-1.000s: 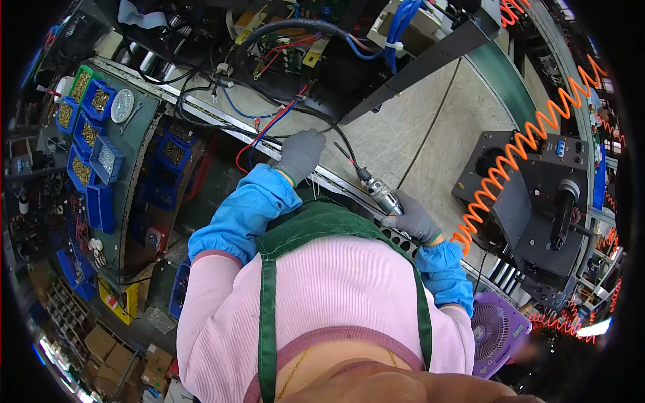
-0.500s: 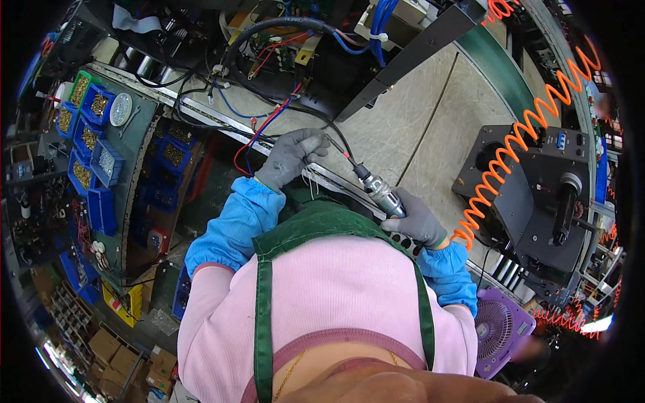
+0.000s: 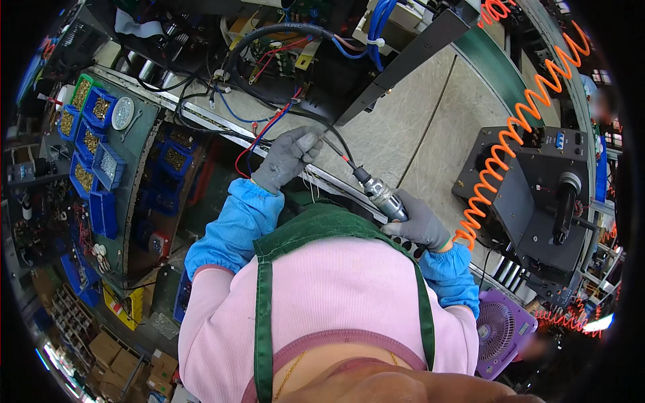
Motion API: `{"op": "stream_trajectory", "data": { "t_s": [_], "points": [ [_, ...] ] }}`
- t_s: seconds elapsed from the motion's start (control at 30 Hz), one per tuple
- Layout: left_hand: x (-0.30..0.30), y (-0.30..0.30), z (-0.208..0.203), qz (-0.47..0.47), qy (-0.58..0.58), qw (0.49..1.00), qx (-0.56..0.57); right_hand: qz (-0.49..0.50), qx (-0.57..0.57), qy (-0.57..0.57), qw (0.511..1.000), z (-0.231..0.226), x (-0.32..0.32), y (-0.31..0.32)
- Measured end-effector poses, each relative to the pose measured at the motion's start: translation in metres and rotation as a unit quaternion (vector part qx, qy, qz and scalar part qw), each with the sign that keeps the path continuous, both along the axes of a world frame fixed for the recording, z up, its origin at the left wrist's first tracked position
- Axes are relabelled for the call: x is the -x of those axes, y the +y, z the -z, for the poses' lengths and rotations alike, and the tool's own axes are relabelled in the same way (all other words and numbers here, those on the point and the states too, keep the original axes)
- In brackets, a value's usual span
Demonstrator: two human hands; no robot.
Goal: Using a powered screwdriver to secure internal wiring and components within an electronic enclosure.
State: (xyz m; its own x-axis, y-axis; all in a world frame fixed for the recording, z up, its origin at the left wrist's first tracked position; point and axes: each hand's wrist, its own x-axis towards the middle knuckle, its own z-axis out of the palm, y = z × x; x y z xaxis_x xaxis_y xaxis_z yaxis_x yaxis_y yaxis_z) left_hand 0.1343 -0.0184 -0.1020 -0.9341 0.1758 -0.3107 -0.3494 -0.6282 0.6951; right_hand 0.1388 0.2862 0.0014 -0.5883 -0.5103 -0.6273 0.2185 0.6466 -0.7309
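My right hand (image 3: pixel 422 220), in a grey glove, is wrapped round the body of a silver air screwdriver (image 3: pixel 381 195). The tool's long bit (image 3: pixel 338 150) points up and left, with a red band partway along it. Close to the bit's tip is my gloved left hand (image 3: pixel 286 159), its fingers curled and pinched together. What they hold, if anything, is too small to make out. A thin white tie or string hangs below that hand. Red and blue wires (image 3: pixel 272 121) run just behind it, out of an electronics chassis (image 3: pixel 295 64) with bare boards.
A slanted dark metal panel (image 3: pixel 403 67) rises from the worktable (image 3: pixel 437 127). To the right stands a black machine housing (image 3: pixel 531 181), with a coiled orange air hose (image 3: pixel 500 154) hanging before it. Blue bins (image 3: pixel 87 138) of small hardware sit on the left bench. A purple fan (image 3: pixel 500 329) is at lower right.
My left hand has shifted slightly left, and the bit's tip with it. The orange hose has swung a little to the left. My right hand keeps its grip on the air screwdriver.
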Motion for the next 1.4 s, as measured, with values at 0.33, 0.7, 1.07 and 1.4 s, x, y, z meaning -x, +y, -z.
{"op": "stream_trajectory", "data": {
  "t_s": [0.33, 0.7, 1.07, 1.4],
  "points": [
    [0.012, -0.024, -0.035, 0.112, 0.068, 0.954, 0.269, -0.039, -0.074, 0.052, 0.995, -0.021, 0.008, -0.011],
    [0.025, -0.046, -0.073, 0.229, 0.204, 0.897, 0.319, -0.089, 0.077, 0.004, 0.993, 0.003, 0.012, 0.008],
    [0.008, -0.031, -0.070, 0.013, 0.042, 0.975, 0.216, 0.006, 0.125, -0.068, 0.990, 0.017, 0.015, -0.012],
    [-0.004, -0.034, -0.055, -0.115, -0.005, 0.984, 0.137, 0.012, 0.151, -0.045, 0.988, 0.023, 0.023, -0.022]
  ]
}}
